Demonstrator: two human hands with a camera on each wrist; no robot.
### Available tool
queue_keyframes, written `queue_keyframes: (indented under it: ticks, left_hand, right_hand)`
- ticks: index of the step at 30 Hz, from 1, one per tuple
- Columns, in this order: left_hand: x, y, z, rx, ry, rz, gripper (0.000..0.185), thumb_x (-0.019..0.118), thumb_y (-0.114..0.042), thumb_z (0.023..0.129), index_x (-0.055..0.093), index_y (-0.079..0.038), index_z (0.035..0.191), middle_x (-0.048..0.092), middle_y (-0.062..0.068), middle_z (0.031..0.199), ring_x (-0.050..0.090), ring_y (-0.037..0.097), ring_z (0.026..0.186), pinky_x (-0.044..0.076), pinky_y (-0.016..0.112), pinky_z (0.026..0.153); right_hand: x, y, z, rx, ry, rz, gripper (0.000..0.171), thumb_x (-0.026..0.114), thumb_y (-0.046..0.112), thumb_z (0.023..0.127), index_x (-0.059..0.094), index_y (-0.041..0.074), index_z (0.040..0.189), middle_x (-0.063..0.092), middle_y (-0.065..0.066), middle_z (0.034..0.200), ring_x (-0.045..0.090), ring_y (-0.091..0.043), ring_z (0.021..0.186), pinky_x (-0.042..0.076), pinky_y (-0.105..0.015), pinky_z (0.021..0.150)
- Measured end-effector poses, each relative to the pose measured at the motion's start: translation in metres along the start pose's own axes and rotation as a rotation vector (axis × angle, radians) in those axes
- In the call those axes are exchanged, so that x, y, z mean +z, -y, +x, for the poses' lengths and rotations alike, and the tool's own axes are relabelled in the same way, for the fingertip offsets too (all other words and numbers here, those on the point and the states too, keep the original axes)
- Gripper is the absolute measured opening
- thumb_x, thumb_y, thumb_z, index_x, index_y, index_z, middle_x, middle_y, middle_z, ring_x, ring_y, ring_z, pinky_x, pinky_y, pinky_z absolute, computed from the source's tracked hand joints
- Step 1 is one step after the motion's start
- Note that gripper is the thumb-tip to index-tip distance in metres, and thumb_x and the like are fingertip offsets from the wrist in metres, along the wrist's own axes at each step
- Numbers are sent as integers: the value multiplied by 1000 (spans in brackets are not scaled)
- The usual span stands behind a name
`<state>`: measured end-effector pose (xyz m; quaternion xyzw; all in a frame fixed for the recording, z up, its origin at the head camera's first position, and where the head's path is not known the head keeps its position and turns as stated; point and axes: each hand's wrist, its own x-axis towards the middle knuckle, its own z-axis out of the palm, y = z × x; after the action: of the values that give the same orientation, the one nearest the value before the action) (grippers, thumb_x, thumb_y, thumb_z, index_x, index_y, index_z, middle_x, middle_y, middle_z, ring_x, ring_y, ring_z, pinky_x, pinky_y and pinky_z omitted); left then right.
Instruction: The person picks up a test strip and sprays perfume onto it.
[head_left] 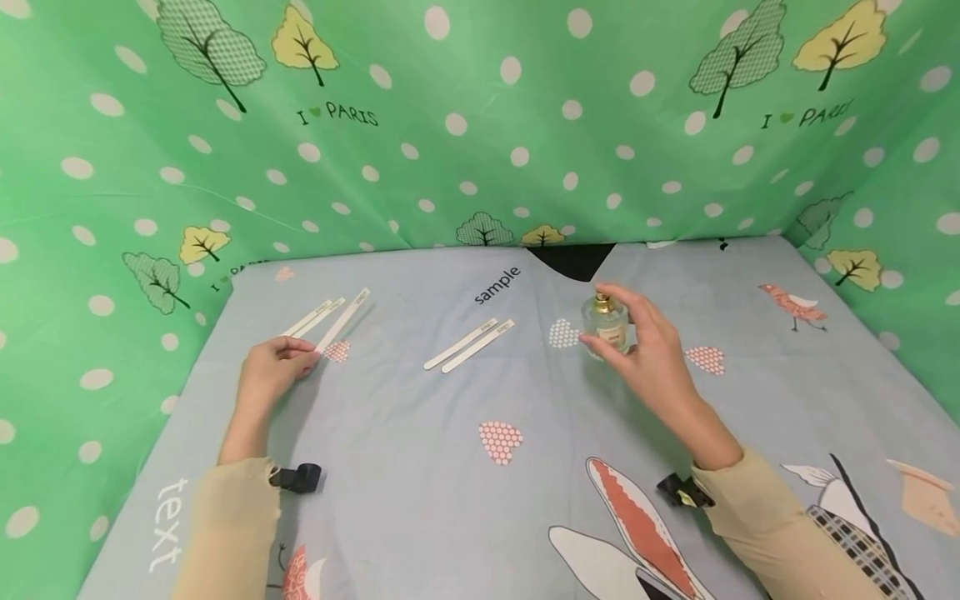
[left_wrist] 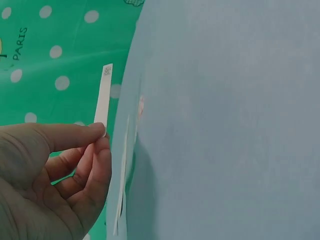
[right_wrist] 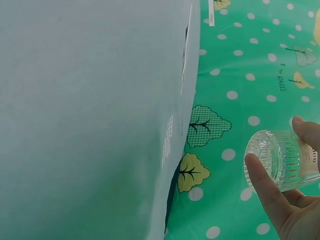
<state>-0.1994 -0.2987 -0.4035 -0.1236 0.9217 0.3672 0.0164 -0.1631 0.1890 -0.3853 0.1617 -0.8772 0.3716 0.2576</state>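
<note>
- Head view: bright, even, diffuse light; exact dir. can't tell.
- Soft shadow on worktop (head_left: 405, 467) to R of L grip (head_left: 276, 373), edges fuzzy.
- Wrist views dimmer & greyer than head, fine detail softer.
- L wrist: blurry-edged shadow next to sticks (head_left: 461, 344); cloth weave smeared, low contrast.
- R wrist: greenish cast on lower worktop; small bright glints on bottle (right_wrist: 290, 157) glass.
- Head: wide-angle stretch twd edges; backdrop (head_left: 465, 67) colours vivid, pattern fairly sharp. Print on sticks too tiny to read.
</note>
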Motion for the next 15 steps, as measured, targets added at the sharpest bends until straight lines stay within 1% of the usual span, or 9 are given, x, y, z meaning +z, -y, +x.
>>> queue_keyframes:
  ticks: [5,12,15]
  left_hand:
    - [6,-8,0,24,19,-27,30,70,-21,92,68,4,109,67,-9,76,63,-2,66,53,14,61]
    - [12,-25,-3,64,41,-65,29,68,-18,92,67,4,110,65,-12,75,62,-4,66,54,16,63]
    - [15,-33,-3,88,60,-82,29,67,-17,93,67,5,110,65,-12,75,63,-4,67,57,19,66]
  right_hand:
    - [0,-2,0,-2,4,-3,74,86,10,76,52,19,141,62,-13,131,61,-32,115,53,-55,91]
    - [3,-4,0,-3,7,-2,73,86,11,77,51,19,141,62,-14,131,62,-32,113,54,-54,89]
    - [4,-5,0,-5,2,1,73,86,11,77,52,18,140,62,-15,130,62,-33,112,54,-55,88]
